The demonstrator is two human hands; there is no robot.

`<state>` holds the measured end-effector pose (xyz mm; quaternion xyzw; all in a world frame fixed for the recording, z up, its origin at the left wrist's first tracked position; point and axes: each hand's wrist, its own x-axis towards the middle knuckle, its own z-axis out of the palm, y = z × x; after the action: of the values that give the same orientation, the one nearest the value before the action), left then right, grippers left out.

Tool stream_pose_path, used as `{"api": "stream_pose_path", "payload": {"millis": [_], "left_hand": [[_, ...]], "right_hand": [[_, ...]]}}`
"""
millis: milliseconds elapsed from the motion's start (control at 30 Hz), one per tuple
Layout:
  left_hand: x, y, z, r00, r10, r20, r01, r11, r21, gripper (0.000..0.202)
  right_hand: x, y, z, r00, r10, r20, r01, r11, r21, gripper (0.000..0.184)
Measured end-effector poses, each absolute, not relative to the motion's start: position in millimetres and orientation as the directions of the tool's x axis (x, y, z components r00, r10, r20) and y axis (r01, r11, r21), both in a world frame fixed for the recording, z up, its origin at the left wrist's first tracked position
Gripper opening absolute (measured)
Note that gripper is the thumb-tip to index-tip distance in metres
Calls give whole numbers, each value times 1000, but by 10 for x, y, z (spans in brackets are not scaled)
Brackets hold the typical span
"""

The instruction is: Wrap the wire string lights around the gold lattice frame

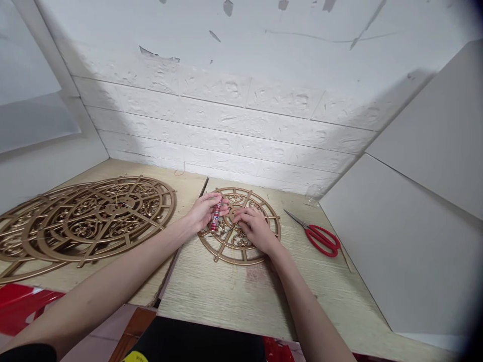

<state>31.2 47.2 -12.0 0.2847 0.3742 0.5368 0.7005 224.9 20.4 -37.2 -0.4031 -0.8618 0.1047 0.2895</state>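
Note:
A small round gold filigree panel (264, 241) lies flat on the light wooden table (226, 291). My left hand (202, 211) rests on the panel's left side, its fingers closed around a small red and white tube (216, 217) held upright. My right hand (254, 226) lies over the panel's centre, fingers curled and pinched together at the tube's tip; what they hold is too small to make out. A thin gold wire trails off the panel's lower edge.
Larger gold filigree discs (86, 221) lie stacked at the left. Red-handled scissors (319, 236) lie to the right of the small panel. A white brick-pattern wall (241, 130) stands behind, and white boards (415, 211) lean at the right. Something red (18, 304) sits at the lower left.

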Motion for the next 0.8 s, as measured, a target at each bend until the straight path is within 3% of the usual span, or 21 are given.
{"api": "stream_pose_path", "payload": {"millis": [467, 600, 800], "left_hand": [[272, 514, -74, 202, 933, -299, -563, 360, 744, 7], [242, 535, -42, 210, 919, -332, -582, 391, 713, 10], [224, 553, -51, 217, 918, -331, -603, 393, 695, 11]], "right_hand": [[2178, 143, -287, -502, 750, 430, 675, 651, -348, 15], [2191, 160, -290, -422, 785, 453, 645, 612, -458, 13], [2202, 206, -340, -237, 891, 387, 487, 454, -746, 6]]}}
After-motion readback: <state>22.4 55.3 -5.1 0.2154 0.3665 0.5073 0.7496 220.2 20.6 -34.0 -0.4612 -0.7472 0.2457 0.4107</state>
